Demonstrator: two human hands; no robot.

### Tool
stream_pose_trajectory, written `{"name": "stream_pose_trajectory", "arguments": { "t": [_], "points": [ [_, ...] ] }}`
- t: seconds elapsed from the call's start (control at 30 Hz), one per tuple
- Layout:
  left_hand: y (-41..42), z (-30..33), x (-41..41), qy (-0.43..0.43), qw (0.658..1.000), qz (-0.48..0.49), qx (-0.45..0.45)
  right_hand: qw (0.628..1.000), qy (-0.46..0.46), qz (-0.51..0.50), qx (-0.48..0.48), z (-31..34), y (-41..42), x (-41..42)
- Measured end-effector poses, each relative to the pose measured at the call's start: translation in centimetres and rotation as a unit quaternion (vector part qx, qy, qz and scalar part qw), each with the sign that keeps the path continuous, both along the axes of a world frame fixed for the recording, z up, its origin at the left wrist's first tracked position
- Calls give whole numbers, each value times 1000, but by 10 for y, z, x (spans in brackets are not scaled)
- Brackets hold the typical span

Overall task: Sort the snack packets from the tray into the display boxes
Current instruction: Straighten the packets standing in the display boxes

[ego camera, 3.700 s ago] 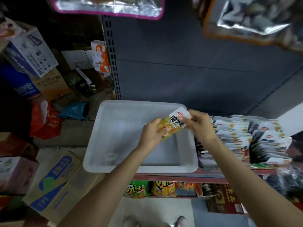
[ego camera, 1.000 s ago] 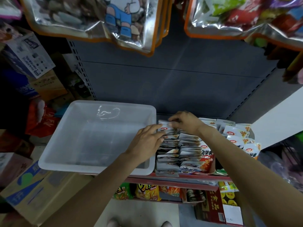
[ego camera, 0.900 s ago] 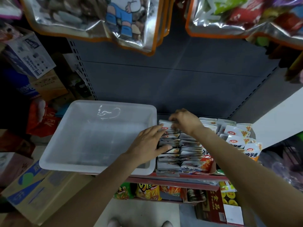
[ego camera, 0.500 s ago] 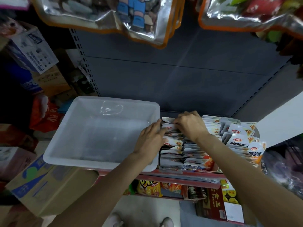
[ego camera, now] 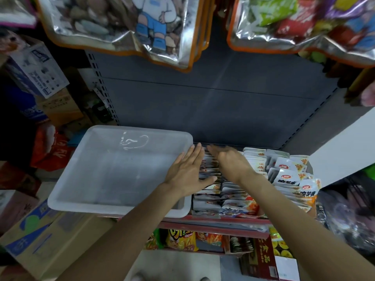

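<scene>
Both bare forearms reach forward side by side, the left hand (ego camera: 187, 172) flat with fingers straight together and thumb spread out to the right, the right hand (ego camera: 231, 162) just beside it, palm down, its extended fingers blurred.

Red box (ego camera: 261, 258) reads "Foods" (packets (ego camera: 215, 187) perhaps "20%").

Right hand (ego camera: 233, 165) blurred, hiding packets (ego camera: 209, 169)

hanging foil bags (ego camera: 125, 27), cardboard boxes (ego camera: 46, 236), grey shelf back panel (ego camera: 213, 110)
</scene>
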State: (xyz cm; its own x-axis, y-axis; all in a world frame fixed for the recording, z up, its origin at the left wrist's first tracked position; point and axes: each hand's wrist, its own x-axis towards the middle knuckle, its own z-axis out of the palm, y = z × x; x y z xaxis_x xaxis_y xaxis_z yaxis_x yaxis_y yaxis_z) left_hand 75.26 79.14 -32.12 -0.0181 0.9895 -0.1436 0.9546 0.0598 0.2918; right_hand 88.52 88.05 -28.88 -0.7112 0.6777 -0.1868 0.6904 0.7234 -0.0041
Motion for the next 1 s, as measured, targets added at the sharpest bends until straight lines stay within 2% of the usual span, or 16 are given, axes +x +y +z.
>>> {"name": "stream_pose_trajectory", "arguments": {
  "t": [0.17, 0.23, 0.37, 0.43, 0.57, 0.63, 0.7, 0.83, 1.0],
  "points": [
    [12, 6, -6, -102, 995, 18, -3, 998, -35, 27, -38, 2, 6, -3],
    [9, 8, -9, -154, 987, 21, 35, 998, 29, 4, -52, 6, 8, 1],
    [-15, 0, -14, -185, 975, 19, 123, 980, 185, -48, -57, 5, -1, 22],
    [-21, -2, -13, -160, 978, -11, 134, 976, 204, -45, -61, 1, -8, 31],
    [-27, -5, 1, -9, 988, -112, 110, 983, 176, -20, -56, -7, -15, 37],
    [-28, -7, 10, 66, 988, -119, 76, 986, 154, -11, -57, -7, -17, 37],
    [-26, -7, 15, 100, 987, -104, 71, 990, 124, -9, -61, -9, -20, 36],
    [-15, -7, 16, 88, 992, -65, 55, 996, 81, -7, -46, -11, -25, 32],
    [-16, -7, 11, 11, 999, -44, 22, 992, 114, -3, -58, -6, -35, 36]
  ]
}}
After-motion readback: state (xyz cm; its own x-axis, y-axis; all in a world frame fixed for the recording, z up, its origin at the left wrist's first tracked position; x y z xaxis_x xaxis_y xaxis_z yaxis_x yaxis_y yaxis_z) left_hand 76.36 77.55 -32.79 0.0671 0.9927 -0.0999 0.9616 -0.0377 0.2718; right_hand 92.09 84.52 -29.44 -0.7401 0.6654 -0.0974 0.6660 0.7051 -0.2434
